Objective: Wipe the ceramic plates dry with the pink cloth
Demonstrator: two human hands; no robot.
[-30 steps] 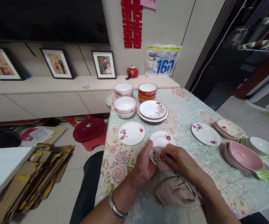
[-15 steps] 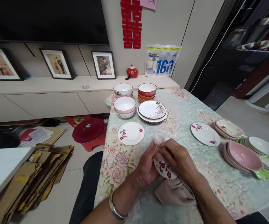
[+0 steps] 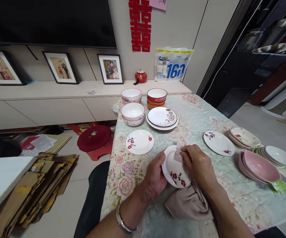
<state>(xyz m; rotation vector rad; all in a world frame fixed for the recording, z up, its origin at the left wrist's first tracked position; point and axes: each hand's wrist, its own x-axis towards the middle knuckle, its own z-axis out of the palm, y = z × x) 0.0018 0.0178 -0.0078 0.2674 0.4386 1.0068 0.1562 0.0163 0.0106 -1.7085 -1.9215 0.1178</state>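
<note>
My left hand (image 3: 156, 175) grips the left rim of a white plate (image 3: 172, 165) with red flowers, tilted above the table. A pinkish cloth (image 3: 180, 148) is pinched in my right hand (image 3: 198, 162), against the plate's upper right part. Under my right wrist, a brown cloth bundle (image 3: 189, 203) lies on the table. Similar flowered plates lie flat, one at the left (image 3: 139, 142) and one at the right (image 3: 218, 143).
Behind the plate are stacked plates (image 3: 162, 117), white bowls (image 3: 133, 112) and red and orange bowls (image 3: 157, 96). Pink bowls (image 3: 259, 165), green-and-white bowls (image 3: 281, 156) and square dishes (image 3: 244, 136) stand at the right. A red stool (image 3: 94, 138) is beside the floral tablecloth (image 3: 125, 178).
My right hand has moved right and slightly up with the pinkish cloth, away from my left hand. More of the plate's face shows now.
</note>
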